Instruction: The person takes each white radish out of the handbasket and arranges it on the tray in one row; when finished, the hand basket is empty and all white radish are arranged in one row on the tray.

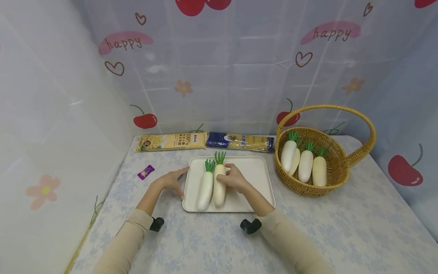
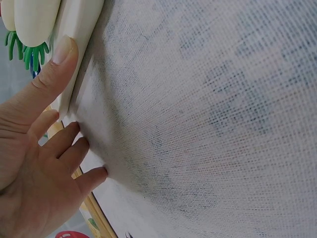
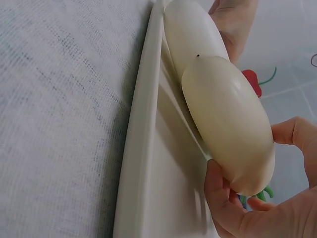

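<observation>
On the tray (image 1: 249, 182), cream radish (image 1: 219, 195) pinched between right hand's (image 1: 237, 180) thumb and fingers, white radish (image 1: 206, 190) just beside it, left hand (image 1: 171, 180) spread wide by the tray's edge.

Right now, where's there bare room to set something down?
Bare: the right end of the tray, beyond the right hand; the tablecloth between both sleeves; the cloth in front of the basket. Crowded: the tray's left half, holding two radishes, and the table's back edge, lined with two pasta packets.
</observation>
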`<state>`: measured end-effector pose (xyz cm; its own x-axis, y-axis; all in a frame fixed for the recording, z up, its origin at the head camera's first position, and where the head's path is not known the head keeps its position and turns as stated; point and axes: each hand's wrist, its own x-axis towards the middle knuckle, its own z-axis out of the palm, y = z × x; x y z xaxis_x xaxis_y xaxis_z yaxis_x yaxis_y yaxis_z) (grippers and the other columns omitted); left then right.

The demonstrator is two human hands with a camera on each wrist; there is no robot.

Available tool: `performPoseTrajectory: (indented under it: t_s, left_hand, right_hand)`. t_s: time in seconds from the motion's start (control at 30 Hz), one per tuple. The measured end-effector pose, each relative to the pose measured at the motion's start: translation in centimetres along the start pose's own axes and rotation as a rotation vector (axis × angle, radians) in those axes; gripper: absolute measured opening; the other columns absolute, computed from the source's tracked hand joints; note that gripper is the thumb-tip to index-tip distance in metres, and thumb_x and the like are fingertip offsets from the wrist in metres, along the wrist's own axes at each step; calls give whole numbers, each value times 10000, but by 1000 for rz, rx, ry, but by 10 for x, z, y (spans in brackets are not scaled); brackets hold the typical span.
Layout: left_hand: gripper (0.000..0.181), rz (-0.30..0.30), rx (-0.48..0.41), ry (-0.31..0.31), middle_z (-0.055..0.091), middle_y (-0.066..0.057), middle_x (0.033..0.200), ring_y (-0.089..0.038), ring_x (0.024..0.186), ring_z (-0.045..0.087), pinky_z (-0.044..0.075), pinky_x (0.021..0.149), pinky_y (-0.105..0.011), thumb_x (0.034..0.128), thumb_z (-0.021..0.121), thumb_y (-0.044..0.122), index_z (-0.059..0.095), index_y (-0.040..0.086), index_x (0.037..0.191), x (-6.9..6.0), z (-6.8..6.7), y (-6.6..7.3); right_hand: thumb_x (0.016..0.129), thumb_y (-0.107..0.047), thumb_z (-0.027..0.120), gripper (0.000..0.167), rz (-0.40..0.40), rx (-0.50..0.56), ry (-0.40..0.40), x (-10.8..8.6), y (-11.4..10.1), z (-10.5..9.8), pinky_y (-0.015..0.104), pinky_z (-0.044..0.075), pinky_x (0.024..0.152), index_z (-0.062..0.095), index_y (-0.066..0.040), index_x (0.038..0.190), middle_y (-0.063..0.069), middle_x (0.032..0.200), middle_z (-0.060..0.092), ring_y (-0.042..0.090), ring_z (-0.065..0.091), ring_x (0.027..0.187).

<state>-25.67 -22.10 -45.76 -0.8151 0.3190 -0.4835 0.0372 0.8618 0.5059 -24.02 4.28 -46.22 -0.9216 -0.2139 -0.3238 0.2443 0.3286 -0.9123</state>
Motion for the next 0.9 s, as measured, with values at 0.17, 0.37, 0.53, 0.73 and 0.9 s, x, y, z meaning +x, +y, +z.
performPoseTrajectory:
  t_s: [0.17,0.37,0.53,0.73,0.9]
  left_hand:
    - [1204,4,10,2,182,-226,1533,-443,1381,185,234,1081,-595,585,900,177,149,140,1526,0,0,1]
    - [1203,4,11,-3,179,-231,1532,-447,1380,182,235,1079,-597,589,900,172,146,131,1525,0,0,1]
    - [1196,14,15,5,186,-234,1529,-450,1379,187,239,1077,-599,587,900,164,157,121,1523,-1,1,1]
    - [1195,20,24,6,189,-237,1527,-455,1375,191,242,1073,-602,586,901,166,159,114,1522,0,1,0]
    - [1196,22,22,8,189,-237,1528,-455,1376,190,240,1074,-602,586,901,167,158,116,1522,1,1,0]
  right_hand:
    - [763,-155,645,777,-10,-2,4,2,-1,5,352,556,649,279,58,1415,264,1152,528,278,596,885]
    - [772,-154,649,774,1,1,1,3,-1,7,366,565,660,274,63,1414,255,1144,528,269,593,882]
    - [771,-165,646,782,-11,-30,9,3,0,8,366,556,644,267,64,1416,252,1144,539,278,599,882]
    - [765,-178,649,787,-26,-130,45,6,3,10,334,546,621,274,71,1411,249,1147,554,268,598,861]
    - [787,-186,673,781,-18,-164,29,7,3,8,335,566,613,283,48,1423,257,1178,541,274,608,856]
